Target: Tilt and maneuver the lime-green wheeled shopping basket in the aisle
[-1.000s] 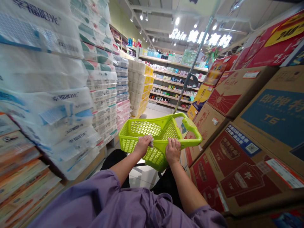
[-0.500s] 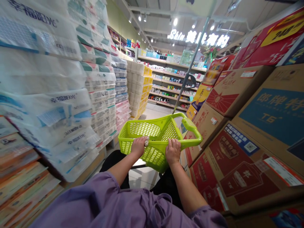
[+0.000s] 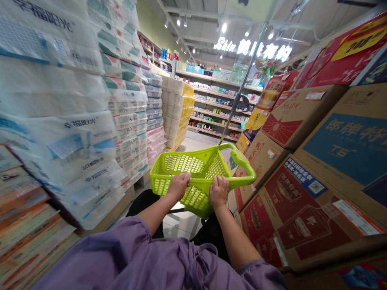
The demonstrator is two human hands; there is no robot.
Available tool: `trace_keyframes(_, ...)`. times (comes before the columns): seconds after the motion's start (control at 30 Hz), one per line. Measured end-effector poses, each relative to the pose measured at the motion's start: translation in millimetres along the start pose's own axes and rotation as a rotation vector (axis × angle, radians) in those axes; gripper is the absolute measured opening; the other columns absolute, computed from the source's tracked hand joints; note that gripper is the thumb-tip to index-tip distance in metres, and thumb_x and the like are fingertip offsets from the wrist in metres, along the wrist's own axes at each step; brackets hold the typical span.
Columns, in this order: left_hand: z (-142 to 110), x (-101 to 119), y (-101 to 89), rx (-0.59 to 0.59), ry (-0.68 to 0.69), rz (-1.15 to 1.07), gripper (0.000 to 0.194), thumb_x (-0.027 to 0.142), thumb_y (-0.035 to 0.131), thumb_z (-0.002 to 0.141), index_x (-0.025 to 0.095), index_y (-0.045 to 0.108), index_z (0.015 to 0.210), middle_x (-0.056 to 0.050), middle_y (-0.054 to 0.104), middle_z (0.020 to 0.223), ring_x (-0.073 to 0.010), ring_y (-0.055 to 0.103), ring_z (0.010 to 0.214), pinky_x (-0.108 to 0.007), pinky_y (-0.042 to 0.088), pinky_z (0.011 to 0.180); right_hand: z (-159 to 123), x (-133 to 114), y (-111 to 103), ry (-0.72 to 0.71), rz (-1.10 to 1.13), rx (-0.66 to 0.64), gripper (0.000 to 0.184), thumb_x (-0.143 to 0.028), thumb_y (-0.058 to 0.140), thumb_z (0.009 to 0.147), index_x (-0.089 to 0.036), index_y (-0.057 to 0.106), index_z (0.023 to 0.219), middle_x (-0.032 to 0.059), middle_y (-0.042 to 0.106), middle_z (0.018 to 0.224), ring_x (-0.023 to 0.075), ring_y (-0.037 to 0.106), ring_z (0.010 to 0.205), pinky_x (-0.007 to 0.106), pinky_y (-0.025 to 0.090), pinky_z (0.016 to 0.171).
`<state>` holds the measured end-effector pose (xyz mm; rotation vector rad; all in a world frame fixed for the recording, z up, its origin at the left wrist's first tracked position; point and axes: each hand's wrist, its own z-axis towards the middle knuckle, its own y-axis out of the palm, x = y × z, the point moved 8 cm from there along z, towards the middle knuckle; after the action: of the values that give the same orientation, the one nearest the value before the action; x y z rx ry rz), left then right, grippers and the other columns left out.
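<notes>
In front of me, over my lap, is a lime-green plastic shopping basket (image 3: 187, 163) with slotted sides and a long handle loop on its right end. The visible part of its inside shows only the slotted walls. My left hand (image 3: 179, 186) is closed over the middle of the near rim, and a small pale thing I cannot make out shows beside its fingers. Further right, my right hand (image 3: 219, 191) grips the same rim near the handle, its fingers bent over the edge.
Tall stacks of wrapped tissue packs (image 3: 87, 133) line the left side. Cardboard cartons (image 3: 305, 193) are piled on the right. Ahead, a thin metal pole (image 3: 246, 76) rises behind the basket, with product shelves (image 3: 217, 94) and toilet-roll packs (image 3: 177, 108) beyond.
My left hand's fingers have shifted slightly on the rim. The basket and my right hand sit a touch further left; the rest of the view is nearly the same.
</notes>
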<state>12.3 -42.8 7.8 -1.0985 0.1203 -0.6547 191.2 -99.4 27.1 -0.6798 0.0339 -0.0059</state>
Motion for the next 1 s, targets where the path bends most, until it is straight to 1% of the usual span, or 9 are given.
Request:
trace_keyframes(0.17, 1, 21, 4.4, -0.064, 0.174, -0.03, 0.062, 0.003, 0.043, 0.083, 0.028, 0.044, 0.139, -0.004, 0.05, 0.141, -0.0228, 0.042, 0.13, -0.043, 0.037, 0.106, -1, 1, 2, 0.017, 0.014, -0.001, 0.039, -0.018, 0.043, 0.087, -0.01, 0.058, 0.121, 0.0155, 0.057, 0.122, 0.0293, 0.038, 0.125, 0.047, 0.023, 0.109)
trace_keyframes(0.3, -1, -3, -7.2, -0.023, 0.04, 0.027, 0.051, 0.009, 0.043, 0.086, 0.028, 0.052, 0.132, -0.005, 0.058, 0.131, -0.0231, 0.054, 0.113, -0.041, 0.042, 0.097, -1, 1, 2, 0.004, 0.013, -0.024, 0.04, -0.019, 0.043, 0.087, -0.011, 0.057, 0.124, 0.015, 0.056, 0.125, 0.0286, 0.037, 0.126, 0.046, 0.022, 0.11)
trace_keyframes(0.43, -7, -31, -14.3, 0.054, -0.11, 0.082, 0.039, 0.013, 0.043, 0.087, 0.025, 0.061, 0.119, -0.008, 0.062, 0.121, -0.0257, 0.055, 0.107, -0.046, 0.04, 0.096, 0, 0, 1, 0.005, 0.009, -0.022, 0.039, -0.019, 0.044, 0.087, -0.011, 0.058, 0.122, 0.015, 0.056, 0.125, 0.0283, 0.037, 0.126, 0.046, 0.023, 0.11)
trace_keyframes(0.5, -7, -31, -11.9, 0.066, -0.112, 0.098, 0.038, 0.012, 0.043, 0.087, 0.023, 0.062, 0.118, -0.01, 0.062, 0.12, -0.0266, 0.054, 0.108, -0.046, 0.039, 0.097, 0, 0, 0, 0.006, 0.004, -0.006, 0.038, -0.019, 0.045, 0.087, -0.011, 0.059, 0.121, 0.0149, 0.057, 0.124, 0.0285, 0.038, 0.124, 0.045, 0.023, 0.11)
trace_keyframes(0.63, -7, -13, -4.5, 0.055, 0.025, 0.099, 0.045, 0.01, 0.044, 0.085, 0.022, 0.056, 0.127, -0.011, 0.057, 0.127, -0.0267, 0.049, 0.115, -0.045, 0.036, 0.102, 0, 0, 0, 0.014, 0.004, 0.016, 0.038, -0.018, 0.044, 0.086, -0.01, 0.06, 0.12, 0.015, 0.058, 0.122, 0.029, 0.039, 0.125, 0.046, 0.023, 0.11)
trace_keyframes(0.7, -9, -14, -5.2, 0.062, 0.052, 0.101, 0.047, 0.011, 0.044, 0.085, 0.024, 0.054, 0.129, -0.01, 0.056, 0.129, -0.0265, 0.048, 0.116, -0.045, 0.036, 0.103, 0, 0, -1, 0.006, 0.006, 0.018, 0.038, -0.018, 0.044, 0.086, -0.01, 0.06, 0.12, 0.015, 0.058, 0.121, 0.0291, 0.039, 0.125, 0.046, 0.023, 0.11)
trace_keyframes(0.87, -18, -48, -12.5, 0.11, -0.119, 0.163, 0.038, 0.013, 0.043, 0.086, 0.024, 0.06, 0.118, -0.009, 0.059, 0.122, -0.0275, 0.05, 0.111, -0.049, 0.035, 0.103, -1, -2, -2, -0.019, -0.001, 0.015, 0.039, -0.019, 0.044, 0.086, -0.011, 0.059, 0.12, 0.0144, 0.058, 0.122, 0.0295, 0.04, 0.123, 0.045, 0.024, 0.109)
trace_keyframes(0.93, -20, -51, -11.8, 0.121, -0.158, 0.181, 0.039, 0.012, 0.042, 0.086, 0.022, 0.059, 0.12, -0.01, 0.057, 0.125, -0.0286, 0.048, 0.115, -0.05, 0.032, 0.106, 0, -2, -4, -0.008, 0.0, 0.017, 0.038, -0.019, 0.043, 0.086, -0.011, 0.06, 0.119, 0.0147, 0.058, 0.121, 0.0294, 0.04, 0.123, 0.045, 0.024, 0.109)
trace_keyframes(1.0, -19, -44, -7.8, 0.12, -0.152, 0.176, 0.042, 0.01, 0.042, 0.085, 0.019, 0.057, 0.123, -0.012, 0.054, 0.129, -0.0292, 0.044, 0.12, -0.051, 0.029, 0.108, 0, -2, -5, 0.013, 0.002, 0.024, 0.038, -0.019, 0.043, 0.085, -0.011, 0.061, 0.118, 0.0149, 0.058, 0.12, 0.0292, 0.04, 0.123, 0.045, 0.024, 0.108)
